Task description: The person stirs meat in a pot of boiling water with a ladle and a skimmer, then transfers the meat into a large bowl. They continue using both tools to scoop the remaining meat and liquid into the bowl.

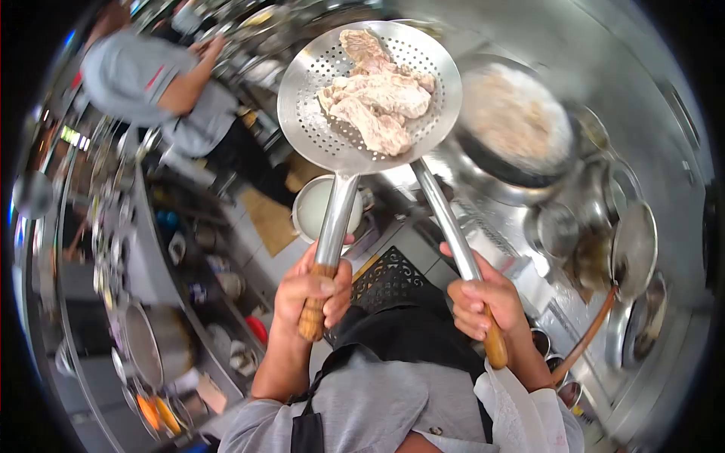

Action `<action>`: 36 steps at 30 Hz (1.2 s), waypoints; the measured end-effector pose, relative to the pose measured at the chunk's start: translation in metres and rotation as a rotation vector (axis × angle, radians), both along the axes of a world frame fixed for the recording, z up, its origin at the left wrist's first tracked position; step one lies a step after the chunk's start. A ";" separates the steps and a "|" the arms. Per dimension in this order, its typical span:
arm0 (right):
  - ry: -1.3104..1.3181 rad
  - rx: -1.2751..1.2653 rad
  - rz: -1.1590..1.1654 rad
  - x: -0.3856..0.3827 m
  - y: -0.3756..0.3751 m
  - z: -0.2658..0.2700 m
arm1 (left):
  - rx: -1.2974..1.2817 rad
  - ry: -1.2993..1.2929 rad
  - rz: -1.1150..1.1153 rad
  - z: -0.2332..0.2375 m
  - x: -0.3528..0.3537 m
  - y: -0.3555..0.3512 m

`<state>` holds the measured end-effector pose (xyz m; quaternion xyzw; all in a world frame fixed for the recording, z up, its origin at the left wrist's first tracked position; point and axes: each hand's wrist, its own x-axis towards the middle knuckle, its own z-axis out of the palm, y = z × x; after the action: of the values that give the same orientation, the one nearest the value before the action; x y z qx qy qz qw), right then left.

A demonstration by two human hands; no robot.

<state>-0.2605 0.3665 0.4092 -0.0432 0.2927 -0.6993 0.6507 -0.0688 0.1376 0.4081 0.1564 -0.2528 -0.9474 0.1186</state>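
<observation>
1 perforated skimmer (298, 124): your left hand (290, 297) is grasping its handle at near left; its bowl, far centre, is bearing pale coated pieces (381, 94). 1 second utensil (444, 211): your right hand (500, 298) is gripping it, its far end passing behind the skimmer. 1 dark-rimmed pan (521, 177): sitting far right, holding frothy food (513, 117).

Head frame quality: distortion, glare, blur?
Head view: strong fisheye curvature, black corners; head view: bright highlights along the metal handle in the left hand; head view: perforated strainer fairly sharp, pale contents of the dark-rimmed pan hazy and soft.
</observation>
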 end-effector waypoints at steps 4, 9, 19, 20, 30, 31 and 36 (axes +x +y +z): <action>-0.086 -0.012 0.299 0.048 -0.038 -0.017 | -0.015 -0.045 0.276 -0.006 0.119 0.015; -0.057 -0.041 0.702 0.126 -0.122 -0.007 | -0.053 -0.045 0.692 -0.002 0.243 0.045; 0.042 -0.227 1.200 0.306 -0.275 0.016 | -0.476 -0.636 1.406 0.023 0.391 0.051; 0.130 -0.218 1.199 0.321 -0.284 0.015 | -0.505 -0.765 1.451 0.023 0.399 0.046; 1.063 -0.398 1.238 0.348 -0.319 -0.029 | -0.789 -1.652 1.442 -0.052 0.463 0.037; 1.171 -0.502 1.130 0.349 -0.319 -0.044 | -0.879 -1.759 1.426 -0.061 0.468 0.037; 0.992 -0.512 1.047 0.330 -0.301 -0.052 | -0.678 -1.365 1.619 -0.030 0.423 0.039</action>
<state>0.0693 0.0658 0.3576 -0.6347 0.3207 -0.2444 0.6592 0.3542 0.1768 0.3781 0.7233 -0.3342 -0.1870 0.5746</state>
